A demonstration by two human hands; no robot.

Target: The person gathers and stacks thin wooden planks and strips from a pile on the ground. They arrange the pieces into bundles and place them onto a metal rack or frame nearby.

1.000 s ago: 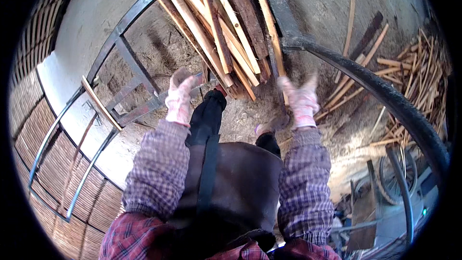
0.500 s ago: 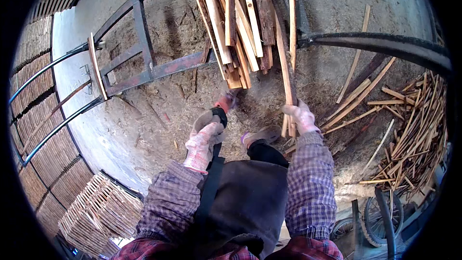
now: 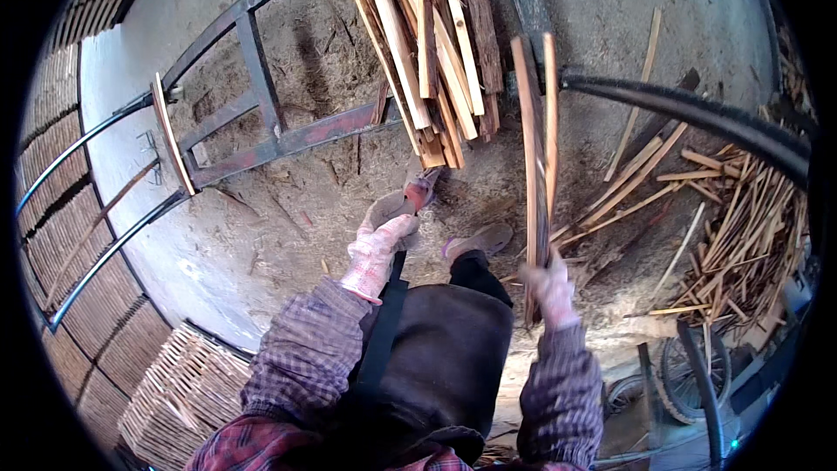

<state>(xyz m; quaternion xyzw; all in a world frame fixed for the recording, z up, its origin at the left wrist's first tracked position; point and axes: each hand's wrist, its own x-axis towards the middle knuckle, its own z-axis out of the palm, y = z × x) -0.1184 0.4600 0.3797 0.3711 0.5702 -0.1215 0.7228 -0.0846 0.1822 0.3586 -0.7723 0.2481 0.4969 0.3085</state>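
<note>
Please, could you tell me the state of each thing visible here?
Held strips, gripped near one end
Right hand, gloved, closed around these strips
Left hand, gloved, no strip visible in it
Stacked strips, ends uneven
Right-side heap, loose and tangled
Metal frame, dark, reddish in places

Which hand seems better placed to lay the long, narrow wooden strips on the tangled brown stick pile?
Probably the right hand: it grips the strips and is nearer the pile than the left hand.

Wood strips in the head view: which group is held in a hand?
The small bunch, clasped at its lower end by the gloved right hand. The larger pile at top centre and the heap at far right are in neither hand.
</note>
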